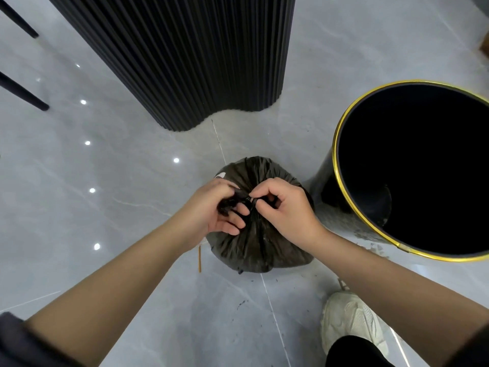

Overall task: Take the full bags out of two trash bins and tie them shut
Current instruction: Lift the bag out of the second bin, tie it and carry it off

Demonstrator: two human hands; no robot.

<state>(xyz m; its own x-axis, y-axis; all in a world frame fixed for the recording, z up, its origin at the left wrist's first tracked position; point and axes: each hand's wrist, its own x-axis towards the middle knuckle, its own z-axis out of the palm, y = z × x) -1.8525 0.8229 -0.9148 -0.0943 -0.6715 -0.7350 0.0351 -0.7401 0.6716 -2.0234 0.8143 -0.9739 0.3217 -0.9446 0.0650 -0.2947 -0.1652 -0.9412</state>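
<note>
A full black trash bag [260, 247] sits on the grey floor in the middle of the view, its top gathered into a twisted neck. My left hand [214, 207] grips a bunch of the bag's loose top plastic, fingers curled around it. My right hand [285, 205] pinches the neck of the bag right beside the left hand. To the right stands a black trash bin [341, 165] with a gold rim, its inside dark and without a bag.
A black ribbed table base [185, 62] rises behind the bag. Two dark chair legs [23, 94] show at the far left. A thin yellow stick [200, 258] lies on the tiles by the bag. My white shoe [349, 321] stands at the lower right.
</note>
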